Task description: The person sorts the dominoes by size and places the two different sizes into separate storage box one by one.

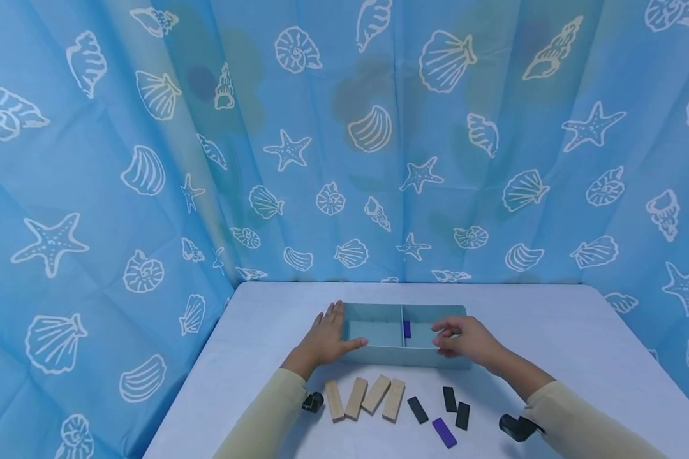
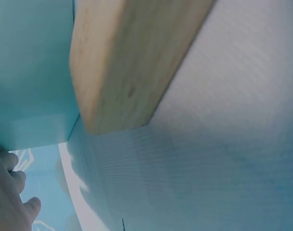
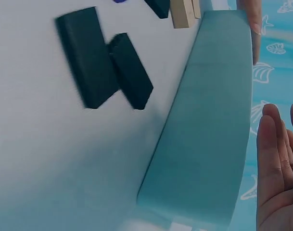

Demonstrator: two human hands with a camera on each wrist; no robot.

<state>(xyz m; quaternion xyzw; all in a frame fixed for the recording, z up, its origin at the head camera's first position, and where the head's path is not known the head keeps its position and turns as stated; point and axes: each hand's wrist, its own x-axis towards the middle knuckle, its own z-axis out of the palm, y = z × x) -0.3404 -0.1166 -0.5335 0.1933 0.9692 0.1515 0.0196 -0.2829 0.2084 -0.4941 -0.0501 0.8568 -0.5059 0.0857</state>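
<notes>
A pale teal box (image 1: 373,354) with one divider stands on the table. My left hand (image 1: 327,341) rests on its left end, fingers spread along that side and thumb over the front rim. Over the right compartment is my right hand (image 1: 465,336), its fingers loosely bent with nothing between them. In that compartment a purple block (image 1: 407,329) lies against the divider; the left compartment holds nothing. In the right wrist view, the right hand's fingers (image 3: 269,144) show above the box's rim.
In front of the box lie several wooden blocks (image 1: 356,398), three black blocks (image 1: 418,410) and another purple block (image 1: 444,433). A wooden block (image 2: 132,62) looms close in the left wrist view. Behind the white table (image 1: 528,299) hangs a blue shell-patterned curtain (image 1: 344,83).
</notes>
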